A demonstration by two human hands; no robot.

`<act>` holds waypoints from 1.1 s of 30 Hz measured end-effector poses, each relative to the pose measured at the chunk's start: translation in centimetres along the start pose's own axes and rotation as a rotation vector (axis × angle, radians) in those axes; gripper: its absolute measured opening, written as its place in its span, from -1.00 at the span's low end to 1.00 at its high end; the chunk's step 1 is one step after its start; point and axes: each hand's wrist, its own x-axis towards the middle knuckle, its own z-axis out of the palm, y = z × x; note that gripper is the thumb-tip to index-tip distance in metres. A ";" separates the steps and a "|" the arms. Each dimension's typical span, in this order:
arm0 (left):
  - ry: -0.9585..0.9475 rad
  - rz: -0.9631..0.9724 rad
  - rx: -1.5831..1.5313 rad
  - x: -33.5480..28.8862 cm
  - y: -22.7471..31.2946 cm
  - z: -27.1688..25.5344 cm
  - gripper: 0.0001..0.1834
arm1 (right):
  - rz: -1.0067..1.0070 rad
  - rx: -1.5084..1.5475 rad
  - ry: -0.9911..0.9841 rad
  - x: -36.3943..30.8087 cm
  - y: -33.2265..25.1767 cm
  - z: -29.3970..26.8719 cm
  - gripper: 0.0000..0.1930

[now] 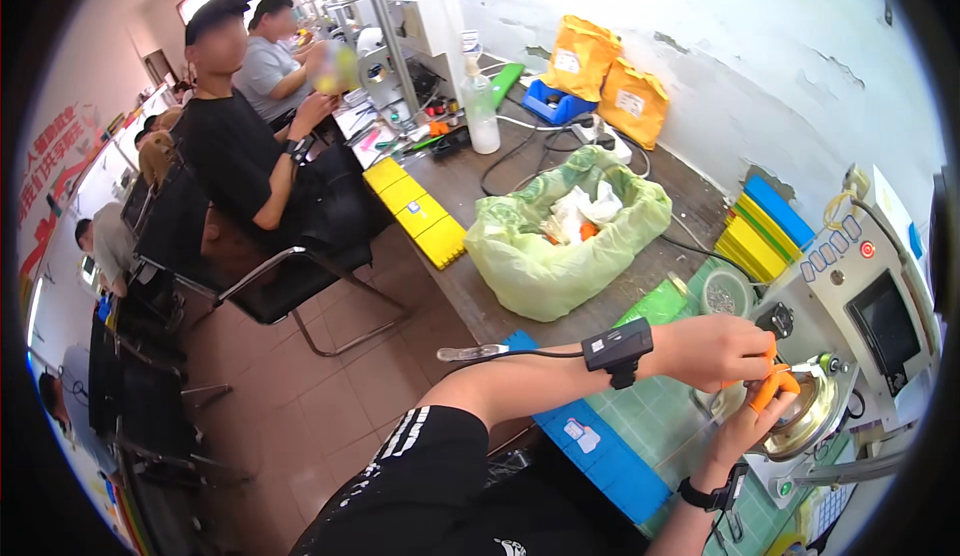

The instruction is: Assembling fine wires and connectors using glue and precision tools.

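My left hand (715, 351) reaches across from the left, its fingers closed in a pinch with an orange finger cot on the tip. Just below it my right hand (752, 418) is closed too, with orange finger cots (774, 388) on thumb and finger. The fingertips of both meet at a small, thin light piece that I cannot make out. They are beside the metal spindle (828, 363) of a bench machine (850, 276), above its round brass-coloured dish (808, 421). Black devices are strapped to both wrists.
A bin lined with a pale green bag (540, 271) holds crumpled tissue. Around it are a round tub (726, 294), yellow and blue trays (765, 226), orange envelopes (635, 101), a blue bin (556, 103) and a bottle (481, 106). A co-worker (235, 126) sits at the left.
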 end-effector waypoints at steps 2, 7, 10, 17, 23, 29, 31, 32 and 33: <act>0.025 0.007 0.001 -0.4 0.1 0.6 -0.89 | -0.023 -0.067 0.025 -0.1 -0.6 0.3 -0.78; 0.067 0.019 0.030 -0.4 -0.1 1.5 -0.88 | -0.059 -0.055 0.026 -0.2 -1.4 0.6 -0.77; 0.073 0.023 0.038 -0.7 -0.4 1.2 -0.87 | -0.072 -0.120 -0.049 -0.1 -0.1 -0.4 -0.73; 0.060 0.010 0.004 -0.6 0.1 1.4 -0.85 | -0.091 -0.107 -0.065 -0.4 -0.5 -0.5 -0.74; 0.038 0.047 -0.011 0.1 0.3 2.2 -0.85 | -0.117 -0.151 0.019 -0.6 -1.5 -1.0 -0.82; 0.047 -0.047 0.092 -2.1 -0.6 0.8 -0.64 | -0.068 -0.243 -0.023 -0.8 -2.3 2.6 -0.71; 0.051 -0.074 0.077 -1.4 -0.9 1.3 -0.65 | -0.060 0.048 -0.038 0.1 -1.6 2.7 -0.79; 0.053 -0.062 0.084 -1.3 -1.0 1.4 -0.65 | -0.114 0.070 -0.009 0.5 -1.5 3.0 -0.88; 0.070 -0.049 0.090 -0.9 -0.9 2.0 -0.66 | -0.110 0.056 -0.006 0.7 -1.7 2.4 -0.87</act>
